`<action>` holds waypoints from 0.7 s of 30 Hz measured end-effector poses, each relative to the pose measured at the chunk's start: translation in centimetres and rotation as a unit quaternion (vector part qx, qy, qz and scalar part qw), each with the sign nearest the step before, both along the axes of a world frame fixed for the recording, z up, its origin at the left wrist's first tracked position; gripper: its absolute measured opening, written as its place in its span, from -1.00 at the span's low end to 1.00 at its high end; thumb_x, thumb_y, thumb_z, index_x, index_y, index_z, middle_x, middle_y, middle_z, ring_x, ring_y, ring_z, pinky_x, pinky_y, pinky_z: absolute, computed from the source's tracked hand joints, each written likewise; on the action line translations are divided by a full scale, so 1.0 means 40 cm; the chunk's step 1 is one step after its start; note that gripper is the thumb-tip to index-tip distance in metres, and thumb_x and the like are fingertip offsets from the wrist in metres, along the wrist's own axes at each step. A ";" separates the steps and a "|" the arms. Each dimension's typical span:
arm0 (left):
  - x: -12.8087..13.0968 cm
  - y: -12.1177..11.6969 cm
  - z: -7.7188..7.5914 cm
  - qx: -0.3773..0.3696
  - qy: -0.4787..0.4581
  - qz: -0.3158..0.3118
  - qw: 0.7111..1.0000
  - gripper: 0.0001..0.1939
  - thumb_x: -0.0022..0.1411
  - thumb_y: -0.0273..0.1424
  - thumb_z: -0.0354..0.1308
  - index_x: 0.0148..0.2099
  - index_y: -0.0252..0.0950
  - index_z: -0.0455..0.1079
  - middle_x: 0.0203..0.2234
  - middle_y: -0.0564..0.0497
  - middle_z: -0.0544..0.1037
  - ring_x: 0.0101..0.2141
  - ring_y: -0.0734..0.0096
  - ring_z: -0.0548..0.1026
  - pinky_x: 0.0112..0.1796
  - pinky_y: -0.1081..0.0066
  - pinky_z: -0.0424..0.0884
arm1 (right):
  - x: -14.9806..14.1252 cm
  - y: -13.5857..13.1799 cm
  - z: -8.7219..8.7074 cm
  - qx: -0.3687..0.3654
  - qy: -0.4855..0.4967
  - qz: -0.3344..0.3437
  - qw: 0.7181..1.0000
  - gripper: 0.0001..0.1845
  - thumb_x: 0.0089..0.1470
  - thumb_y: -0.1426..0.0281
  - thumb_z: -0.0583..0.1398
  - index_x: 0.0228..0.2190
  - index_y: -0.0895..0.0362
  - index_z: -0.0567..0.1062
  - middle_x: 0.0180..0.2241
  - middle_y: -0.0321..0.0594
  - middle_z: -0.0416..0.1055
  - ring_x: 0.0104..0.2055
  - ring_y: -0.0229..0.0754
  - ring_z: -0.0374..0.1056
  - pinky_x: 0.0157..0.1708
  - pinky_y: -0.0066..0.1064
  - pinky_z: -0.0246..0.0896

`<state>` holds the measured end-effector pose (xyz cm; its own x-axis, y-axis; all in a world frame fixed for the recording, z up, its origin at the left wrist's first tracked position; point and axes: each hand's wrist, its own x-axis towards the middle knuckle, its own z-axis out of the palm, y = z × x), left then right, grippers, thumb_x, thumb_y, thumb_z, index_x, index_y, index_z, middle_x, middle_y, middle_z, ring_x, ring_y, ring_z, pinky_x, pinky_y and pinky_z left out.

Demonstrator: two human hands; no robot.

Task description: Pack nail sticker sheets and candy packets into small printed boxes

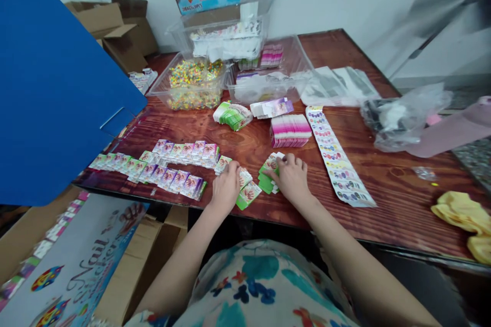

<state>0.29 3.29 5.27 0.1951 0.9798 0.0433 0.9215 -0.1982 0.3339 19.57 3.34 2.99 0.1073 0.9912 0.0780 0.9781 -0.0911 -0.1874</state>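
Packets (251, 190) lie near the table's front edge (268, 217), where our left hand (225, 187) presses one flat, fingers together. Our right hand (292, 178) clamps a green stack (268, 176); bare wood lies between it and the sticker strip (337, 163).

Both bare forearms are reaching up from the bottom of the frame toward its centre. The left hand (226, 186) is resting palm down, fingers curled. The right hand (292, 178) is lying palm down, fingers bent leftward.

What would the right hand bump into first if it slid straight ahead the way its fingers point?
Probably the green packets already under the right hand; beyond them, likely the pink stack, though depth is unclear.
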 end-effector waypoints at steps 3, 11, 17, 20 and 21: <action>0.004 0.004 -0.018 0.024 0.070 0.008 0.997 -0.76 0.41 -0.40 -0.20 -0.07 -0.27 0.28 -0.17 -0.15 0.47 -0.28 0.24 0.53 -0.32 0.37 0.38 | 0.001 0.009 -0.006 -0.025 -0.031 0.014 0.999 -0.50 0.18 0.01 0.08 -0.17 0.16 0.54 -0.13 0.04 0.30 -0.10 0.09 0.20 -0.07 -0.11 0.03; 0.011 -0.011 -0.026 0.106 0.109 0.025 0.988 -0.73 0.40 -0.42 -0.20 -0.10 -0.31 0.33 -0.22 -0.19 0.49 -0.20 0.15 0.46 -0.22 0.30 0.36 | 0.016 0.035 0.008 -0.087 -0.008 0.023 0.996 -0.49 0.14 0.06 0.16 -0.08 0.20 0.48 -0.09 0.05 0.30 -0.05 0.12 0.27 -0.10 -0.14 0.09; 0.015 -0.010 -0.031 0.178 0.110 0.028 0.977 -0.69 0.40 -0.37 -0.19 -0.17 -0.32 0.37 -0.26 -0.19 0.49 -0.21 0.15 0.41 -0.18 0.24 0.33 | 0.010 0.044 0.020 -0.103 0.015 -0.003 0.995 -0.47 0.08 0.06 0.22 -0.07 0.21 0.44 -0.08 0.06 0.31 -0.04 0.12 0.30 -0.12 -0.15 0.12; 0.019 -0.017 -0.036 0.190 0.085 0.021 0.978 -0.70 0.40 -0.36 -0.17 -0.16 -0.31 0.38 -0.18 -0.23 0.46 -0.13 0.09 0.37 -0.11 0.14 0.30 | 0.006 0.051 0.024 -0.109 0.017 -0.004 0.994 -0.49 0.06 0.10 0.25 -0.09 0.23 0.42 -0.07 0.08 0.32 -0.02 0.13 0.30 -0.10 -0.14 0.11; 0.021 -0.020 -0.039 0.191 0.074 0.016 0.979 -0.71 0.39 -0.36 -0.16 -0.16 -0.31 0.38 -0.16 -0.24 0.45 -0.10 0.06 0.36 -0.08 0.10 0.29 | 0.007 0.056 0.024 -0.115 0.031 -0.008 0.993 -0.47 0.04 0.11 0.27 -0.09 0.23 0.41 -0.06 0.08 0.31 0.00 0.13 0.30 -0.09 -0.15 0.11</action>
